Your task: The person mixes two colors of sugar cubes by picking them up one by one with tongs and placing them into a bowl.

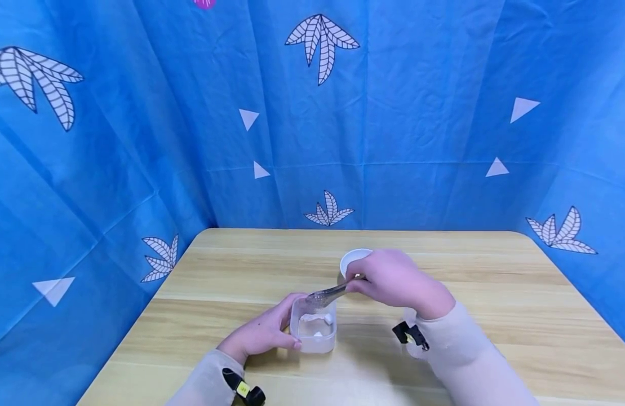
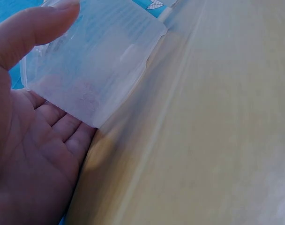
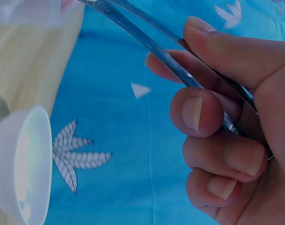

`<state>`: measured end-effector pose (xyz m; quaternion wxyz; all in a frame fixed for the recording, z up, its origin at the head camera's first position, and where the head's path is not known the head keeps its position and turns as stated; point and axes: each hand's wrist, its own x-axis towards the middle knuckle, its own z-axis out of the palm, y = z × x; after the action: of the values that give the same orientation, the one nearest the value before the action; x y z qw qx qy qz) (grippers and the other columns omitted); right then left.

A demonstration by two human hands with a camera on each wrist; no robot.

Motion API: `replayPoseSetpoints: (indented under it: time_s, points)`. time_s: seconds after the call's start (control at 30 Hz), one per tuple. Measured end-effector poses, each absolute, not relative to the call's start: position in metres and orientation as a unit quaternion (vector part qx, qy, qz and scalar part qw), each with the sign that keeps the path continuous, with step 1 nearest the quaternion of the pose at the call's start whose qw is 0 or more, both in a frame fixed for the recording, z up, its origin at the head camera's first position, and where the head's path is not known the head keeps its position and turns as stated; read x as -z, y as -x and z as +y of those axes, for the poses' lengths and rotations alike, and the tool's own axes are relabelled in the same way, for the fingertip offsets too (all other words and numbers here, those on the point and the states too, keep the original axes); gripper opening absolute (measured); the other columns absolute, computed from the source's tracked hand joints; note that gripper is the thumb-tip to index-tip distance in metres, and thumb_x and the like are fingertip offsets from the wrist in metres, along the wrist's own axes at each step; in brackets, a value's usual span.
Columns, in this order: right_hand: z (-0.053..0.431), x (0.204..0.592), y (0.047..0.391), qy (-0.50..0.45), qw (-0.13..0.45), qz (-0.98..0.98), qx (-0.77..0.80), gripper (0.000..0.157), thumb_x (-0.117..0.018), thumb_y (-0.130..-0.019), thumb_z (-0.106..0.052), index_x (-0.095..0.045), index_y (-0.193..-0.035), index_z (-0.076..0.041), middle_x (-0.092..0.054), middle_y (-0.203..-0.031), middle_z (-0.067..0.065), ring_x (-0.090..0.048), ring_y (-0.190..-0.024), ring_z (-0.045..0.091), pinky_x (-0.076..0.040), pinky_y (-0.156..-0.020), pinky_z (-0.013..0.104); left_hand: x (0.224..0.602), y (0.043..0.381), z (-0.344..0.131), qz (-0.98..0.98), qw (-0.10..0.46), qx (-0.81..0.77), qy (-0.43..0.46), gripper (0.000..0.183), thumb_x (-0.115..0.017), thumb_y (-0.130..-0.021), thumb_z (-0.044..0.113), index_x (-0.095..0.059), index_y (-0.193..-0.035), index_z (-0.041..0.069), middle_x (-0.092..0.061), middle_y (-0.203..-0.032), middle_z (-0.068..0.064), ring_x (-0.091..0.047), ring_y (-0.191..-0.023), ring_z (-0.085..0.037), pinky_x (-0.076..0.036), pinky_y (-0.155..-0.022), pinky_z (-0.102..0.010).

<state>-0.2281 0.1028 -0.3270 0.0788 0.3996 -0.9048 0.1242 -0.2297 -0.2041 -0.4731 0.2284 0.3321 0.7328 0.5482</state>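
Note:
In the head view, my left hand [image 1: 264, 332] holds a translucent plastic container [image 1: 314, 344] from its left side. The left wrist view shows the thumb [image 2: 34, 30] along one side of the container [image 2: 95, 65] and the other fingers by its base. Small white pieces [image 1: 328, 319] lie inside it; I cannot tell what they are. My right hand [image 1: 393, 279] grips a pair of metal tongs [image 1: 332, 293], whose tips dip into the container's far part. In the right wrist view, the arms of the tongs [image 3: 156, 49] stand slightly apart, with thumb and curled fingers around them.
A white bowl [image 1: 354, 255] stands just behind my right hand, partly covered by it. Under the right sleeve a whitish translucent object [image 1: 416, 351] shows, mostly hidden. All of this is on a wooden table [image 1: 251, 254], with a blue patterned curtain [image 1: 419, 113] behind.

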Motion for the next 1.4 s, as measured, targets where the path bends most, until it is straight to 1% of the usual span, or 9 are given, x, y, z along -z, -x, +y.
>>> replayPoseSetpoints:
  time_s: [0.07,0.17,0.23,0.4,0.6,0.77,1.03,1.2,1.4]
  points:
    - [0.111,0.326,0.229,-0.381,0.073,-0.911,-0.136,0.004,-0.075,-0.092,-0.031,-0.073,-0.089,-0.029,-0.052,-0.07,-0.022,-0.043,-0.058,0.003,-0.039,-0.053,0.026,0.472,0.229,-0.204,0.743,0.23,-0.542,-0.318,0.084,-0.078,-0.079,0.021,-0.034,-0.151,0.025,-0.045,-0.152,-0.003,-0.038,-0.143,-0.02,-0.025,-0.118,-0.03]
    - [0.122,0.326,0.231,-0.356,0.072,-0.919,-0.15,0.004,-0.073,-0.093,-0.031,-0.073,-0.09,-0.028,-0.053,-0.069,-0.02,-0.043,-0.057,0.003,-0.039,-0.053,0.027,0.471,0.228,-0.204,0.757,0.236,-0.534,-0.292,0.084,-0.079,-0.078,0.022,-0.035,-0.15,0.029,-0.045,-0.152,0.004,-0.036,-0.144,-0.015,-0.024,-0.118,-0.029]
    - [0.131,0.327,0.233,-0.34,0.08,-0.924,-0.155,0.006,-0.072,-0.094,-0.031,-0.074,-0.091,-0.027,-0.056,-0.072,-0.021,-0.045,-0.059,0.004,-0.04,-0.056,0.027,0.471,0.228,-0.204,0.757,0.238,-0.535,-0.289,0.086,-0.079,-0.078,0.022,-0.034,-0.151,0.029,-0.045,-0.152,0.005,-0.036,-0.143,-0.015,-0.025,-0.118,-0.029]
    - [0.152,0.327,0.237,-0.294,0.088,-0.939,-0.156,0.007,-0.07,-0.096,-0.033,-0.074,-0.094,-0.028,-0.063,-0.079,-0.02,-0.05,-0.065,0.007,-0.045,-0.061,0.032,0.472,0.229,-0.205,0.748,0.237,-0.542,-0.301,0.086,-0.079,-0.079,0.022,-0.034,-0.152,0.028,-0.044,-0.152,0.003,-0.038,-0.142,-0.016,-0.027,-0.117,-0.027]
    - [0.178,0.329,0.245,-0.233,0.085,-0.957,-0.151,0.01,-0.068,-0.097,-0.032,-0.075,-0.097,-0.025,-0.065,-0.078,-0.015,-0.053,-0.065,0.009,-0.047,-0.061,0.035,0.471,0.229,-0.204,0.75,0.243,-0.542,-0.291,0.087,-0.08,-0.078,0.02,-0.034,-0.151,0.029,-0.044,-0.152,0.005,-0.037,-0.143,-0.015,-0.026,-0.117,-0.025]
    - [0.195,0.334,0.251,-0.195,0.08,-0.968,-0.136,0.012,-0.067,-0.097,-0.031,-0.077,-0.099,-0.024,-0.067,-0.08,-0.012,-0.056,-0.069,0.011,-0.049,-0.063,0.039,0.47,0.228,-0.204,0.755,0.245,-0.539,-0.281,0.086,-0.08,-0.078,0.022,-0.034,-0.151,0.031,-0.044,-0.152,0.007,-0.035,-0.143,-0.014,-0.026,-0.116,-0.023]
    - [0.204,0.337,0.256,-0.166,0.067,-0.975,-0.134,0.016,-0.067,-0.097,-0.031,-0.077,-0.102,-0.019,-0.069,-0.085,-0.007,-0.059,-0.072,0.015,-0.05,-0.064,0.042,0.469,0.228,-0.203,0.75,0.237,-0.543,-0.294,0.087,-0.079,-0.078,0.019,-0.033,-0.152,0.029,-0.043,-0.153,0.003,-0.036,-0.143,-0.017,-0.027,-0.116,-0.025]
    - [0.203,0.34,0.258,-0.154,0.064,-0.976,-0.136,0.016,-0.067,-0.097,-0.032,-0.077,-0.102,-0.02,-0.07,-0.086,-0.006,-0.059,-0.073,0.016,-0.05,-0.062,0.041,0.47,0.228,-0.204,0.747,0.241,-0.546,-0.292,0.087,-0.08,-0.078,0.019,-0.034,-0.152,0.028,-0.043,-0.153,0.004,-0.036,-0.143,-0.017,-0.027,-0.116,-0.024]
    - [0.202,0.342,0.258,-0.15,0.07,-0.976,-0.138,0.018,-0.066,-0.097,-0.033,-0.077,-0.104,-0.02,-0.072,-0.09,-0.004,-0.062,-0.077,0.018,-0.052,-0.065,0.045,0.472,0.228,-0.204,0.749,0.241,-0.546,-0.288,0.086,-0.08,-0.078,0.019,-0.034,-0.151,0.029,-0.044,-0.152,0.005,-0.036,-0.144,-0.016,-0.026,-0.115,-0.022]
